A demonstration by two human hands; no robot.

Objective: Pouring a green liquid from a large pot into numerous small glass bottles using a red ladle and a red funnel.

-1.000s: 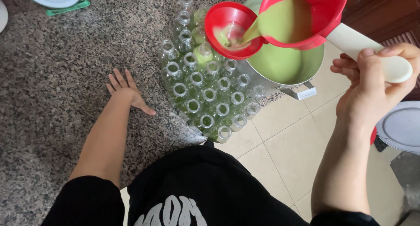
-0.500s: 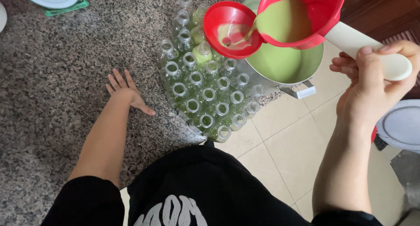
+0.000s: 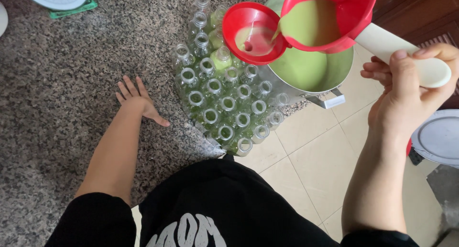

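My right hand point(image 3: 406, 103) grips the scoop point(image 3: 334, 17) handle, pouring green liquid into the funnel point(image 3: 253, 32) at 12 o'clock. My left hand point(image 3: 136, 101) rests flat, fingers spread, at 9 o'clock of the bottles point(image 3: 224, 103).

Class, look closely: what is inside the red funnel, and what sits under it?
Inside the red funnel a pale green liquid pools, fed by a thin stream from the red ladle held in the right hand. Clear bottles surround it; the funnel hides its spout and whichever bottle it feeds.

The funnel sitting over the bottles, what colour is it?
Red; the funnel shows best in the head view, with pale green liquid pouring into it.
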